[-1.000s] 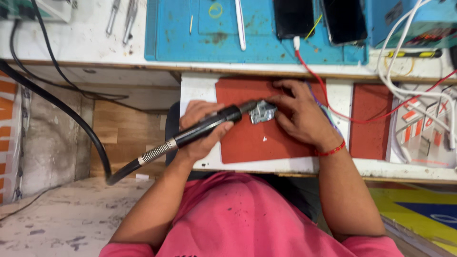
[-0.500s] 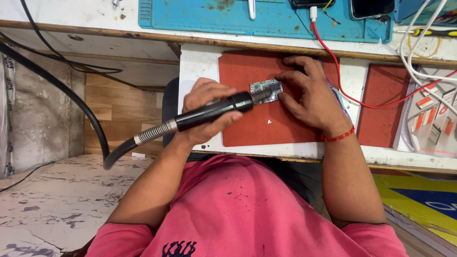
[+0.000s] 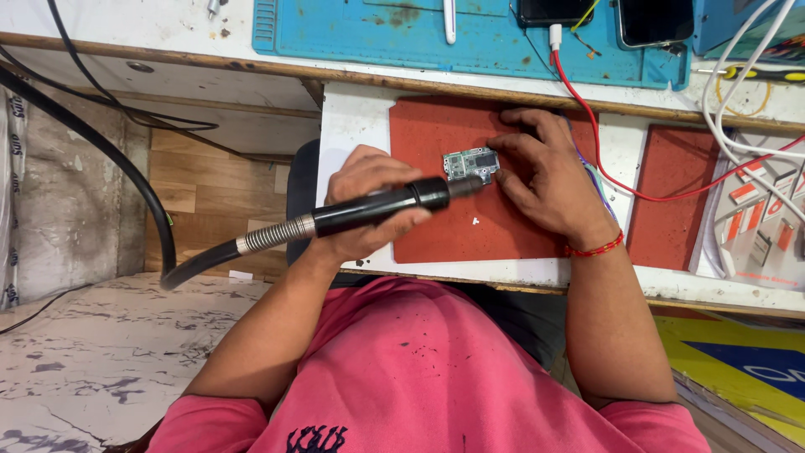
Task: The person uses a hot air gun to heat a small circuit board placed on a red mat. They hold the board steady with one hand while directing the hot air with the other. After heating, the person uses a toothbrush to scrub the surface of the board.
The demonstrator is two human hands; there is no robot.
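Right now my left hand (image 3: 369, 205) is wrapped shut around the black cylindrical hot-air handpiece with its ribbed metal collar and thick black hose (image 3: 381, 210), nozzle aimed at the small green circuit board (image 3: 470, 163). That board lies flat on the red rectangular work mat (image 3: 436, 134), near its middle. My right hand (image 3: 545, 172) rests on the mat with fingers spread, its fingertips pinning the board's right edge rather than closing around it. I judge this the heating step; next calls for a steady nozzle close over the board and a firm hold-down.
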